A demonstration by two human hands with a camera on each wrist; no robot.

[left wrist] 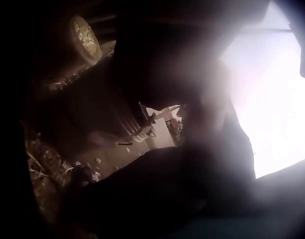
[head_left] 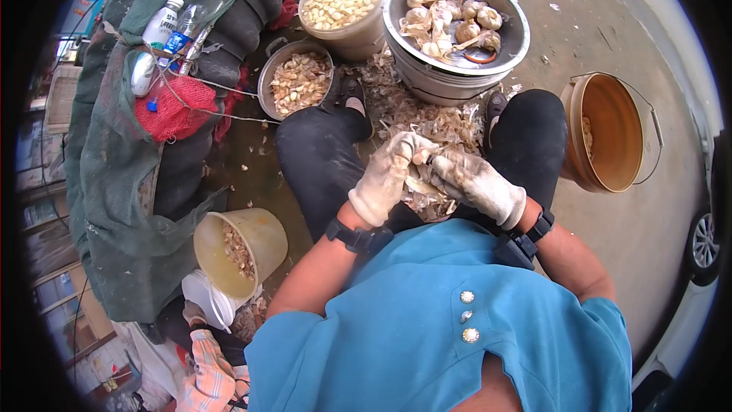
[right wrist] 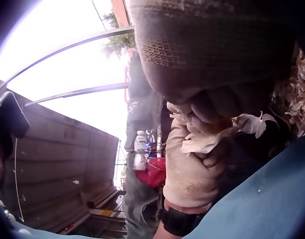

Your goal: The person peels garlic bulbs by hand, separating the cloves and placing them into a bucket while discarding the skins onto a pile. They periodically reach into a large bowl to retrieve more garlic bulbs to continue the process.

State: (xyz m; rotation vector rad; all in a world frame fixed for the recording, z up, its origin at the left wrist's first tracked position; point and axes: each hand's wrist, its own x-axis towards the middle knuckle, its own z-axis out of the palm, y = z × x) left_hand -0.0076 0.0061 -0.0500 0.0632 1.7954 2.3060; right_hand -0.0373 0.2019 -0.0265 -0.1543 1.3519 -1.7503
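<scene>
Both hands wear off-white knit gloves and meet over the lap. My left hand [head_left: 387,175] holds a piece of garlic [right wrist: 205,142] with papery skin hanging from it. My right hand [head_left: 482,185] closes its fingers on the same garlic from the other side, and in the right wrist view its glove hides part of it. Loose garlic skins [head_left: 427,202] lie just below the hands. Ahead, a grey metal basin [head_left: 396,30] of whole garlic bulbs [head_left: 446,19] sits on a bucket. The left wrist view is mostly dark.
Peeled cloves fill a tub [head_left: 352,49] beside the basin. A pot [head_left: 267,91] of unpeeled cloves stands nearer. An orange bucket [head_left: 625,133] is at right, a cream bucket [head_left: 267,240] tips at left. Another person's plaid sleeve [head_left: 210,370] shows lower left. Bottles [head_left: 162,27] hang on green netting.
</scene>
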